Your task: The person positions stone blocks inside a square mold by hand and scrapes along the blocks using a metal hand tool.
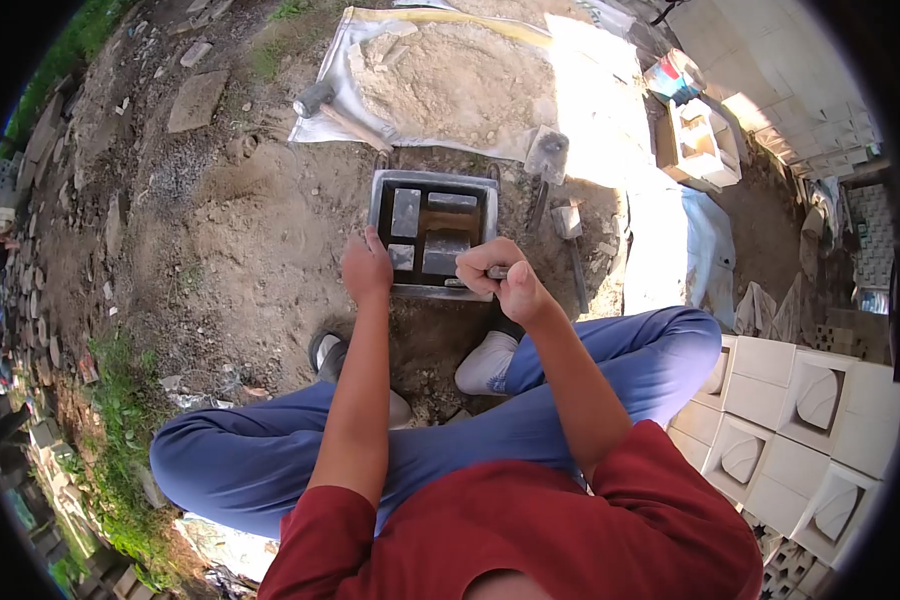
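A rectangular grey mould (378, 205) lies on the ground between my feet, with several dark blocks inside it and brown material between some of them. My left hand (368, 265) rests at the mould's left edge, its fingers pointing up along the wall; whether it grips the rim is hard to tell. Over the near right corner, my right hand (505, 280) is closed round a thin metal tool, mostly hidden by the fingers.
A mallet (315, 98) lies beside a sheet heaped with sandy material (455, 85). Right of the mould are a trowel (547, 155) and a small hammer (567, 222). Pale hollow blocks (790, 400) stand at the right; stones lie at the left.
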A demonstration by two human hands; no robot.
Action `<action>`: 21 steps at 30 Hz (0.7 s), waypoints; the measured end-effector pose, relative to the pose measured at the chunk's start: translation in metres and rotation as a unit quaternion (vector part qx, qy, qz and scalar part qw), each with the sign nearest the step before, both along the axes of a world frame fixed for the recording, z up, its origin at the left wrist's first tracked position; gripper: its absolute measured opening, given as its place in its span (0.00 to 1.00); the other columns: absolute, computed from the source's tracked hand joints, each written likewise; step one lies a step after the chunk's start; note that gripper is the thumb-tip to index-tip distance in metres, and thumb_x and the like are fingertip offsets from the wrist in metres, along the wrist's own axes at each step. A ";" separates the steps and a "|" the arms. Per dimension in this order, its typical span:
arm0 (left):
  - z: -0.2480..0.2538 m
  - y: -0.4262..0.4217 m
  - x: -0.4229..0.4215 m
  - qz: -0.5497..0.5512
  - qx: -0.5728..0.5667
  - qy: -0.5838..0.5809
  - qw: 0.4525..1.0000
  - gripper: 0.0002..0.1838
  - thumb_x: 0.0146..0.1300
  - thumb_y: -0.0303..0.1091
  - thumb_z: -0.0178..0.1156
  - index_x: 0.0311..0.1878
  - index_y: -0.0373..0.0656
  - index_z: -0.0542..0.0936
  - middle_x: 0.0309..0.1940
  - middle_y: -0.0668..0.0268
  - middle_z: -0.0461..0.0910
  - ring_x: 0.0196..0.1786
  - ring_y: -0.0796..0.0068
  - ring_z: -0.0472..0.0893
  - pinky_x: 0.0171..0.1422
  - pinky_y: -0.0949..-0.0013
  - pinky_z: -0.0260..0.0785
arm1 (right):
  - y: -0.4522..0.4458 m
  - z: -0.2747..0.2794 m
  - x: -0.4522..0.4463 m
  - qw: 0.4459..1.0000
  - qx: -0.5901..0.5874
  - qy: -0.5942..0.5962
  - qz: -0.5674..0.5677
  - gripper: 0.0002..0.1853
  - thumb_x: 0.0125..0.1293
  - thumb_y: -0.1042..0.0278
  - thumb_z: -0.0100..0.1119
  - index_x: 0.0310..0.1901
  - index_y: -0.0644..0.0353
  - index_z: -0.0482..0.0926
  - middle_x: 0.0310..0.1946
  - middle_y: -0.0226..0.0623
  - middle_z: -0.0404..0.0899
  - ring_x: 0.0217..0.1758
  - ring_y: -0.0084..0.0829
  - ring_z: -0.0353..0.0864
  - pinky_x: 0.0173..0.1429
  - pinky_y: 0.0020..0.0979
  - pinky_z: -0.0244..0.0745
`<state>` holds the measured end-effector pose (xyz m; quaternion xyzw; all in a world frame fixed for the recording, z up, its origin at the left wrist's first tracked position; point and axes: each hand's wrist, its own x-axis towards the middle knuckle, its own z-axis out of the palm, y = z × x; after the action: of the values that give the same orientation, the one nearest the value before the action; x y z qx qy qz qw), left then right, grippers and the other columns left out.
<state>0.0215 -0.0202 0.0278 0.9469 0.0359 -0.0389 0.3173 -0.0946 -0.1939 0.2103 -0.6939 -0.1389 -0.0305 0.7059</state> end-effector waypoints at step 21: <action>0.008 -0.004 0.005 0.017 0.030 0.100 0.994 0.29 0.77 0.57 0.37 0.49 0.44 0.82 0.40 0.43 0.84 0.45 0.37 0.82 0.50 0.41 0.72 | -0.006 -0.026 0.016 0.997 -0.055 0.011 -0.060 0.36 0.72 0.33 0.35 0.16 0.58 0.53 0.11 0.30 0.50 0.12 0.30 0.52 0.20 0.33 0.43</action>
<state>0.0263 -0.0238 0.0359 0.9466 0.0849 -0.1268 0.2839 -0.0785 -0.1997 0.1844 -0.7390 -0.0914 -0.0574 0.6650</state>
